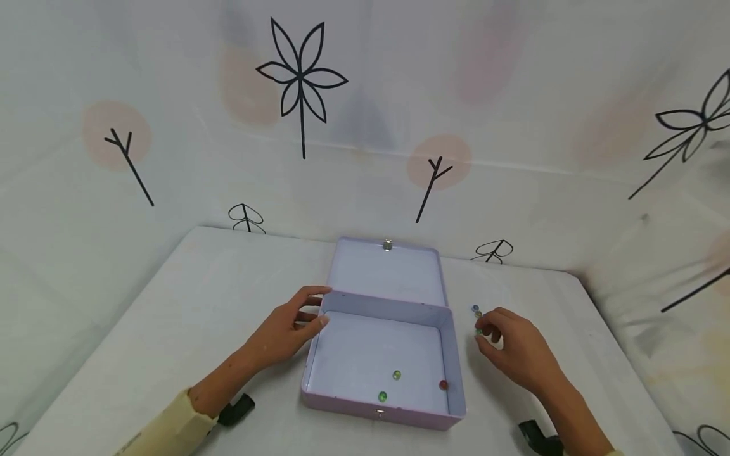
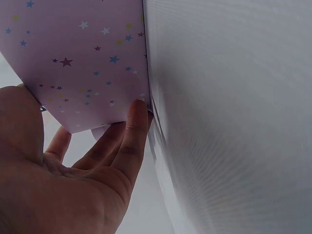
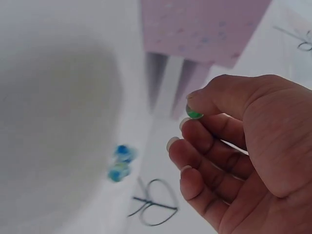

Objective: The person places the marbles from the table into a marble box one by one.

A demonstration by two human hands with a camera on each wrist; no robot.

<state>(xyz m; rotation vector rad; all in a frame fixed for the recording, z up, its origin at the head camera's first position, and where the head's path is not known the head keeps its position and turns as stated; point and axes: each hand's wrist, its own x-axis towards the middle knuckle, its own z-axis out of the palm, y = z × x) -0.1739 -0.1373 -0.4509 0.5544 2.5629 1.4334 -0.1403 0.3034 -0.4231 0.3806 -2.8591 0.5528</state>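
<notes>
The right hand (image 1: 521, 351) pinched a small green marble (image 3: 195, 114) in a fingertip grip; the left hand (image 1: 279, 334), fingers extended, touched the box (image 1: 348, 405), likely steadying it.

Box (image 1: 342, 404) is sitting on the table (image 1: 245, 272), lid (image 1: 389, 272) lying open behind it. Three marbles (image 1: 397, 375) are resting inside toward the front, one over by the right wall (image 1: 453, 361). Left hand (image 1: 285, 330) is touching the left side; right hand (image 1: 521, 347) is sitting off right, pinching another marble (image 3: 195, 114), loose marbles (image 1: 478, 314) lying just behind.
</notes>
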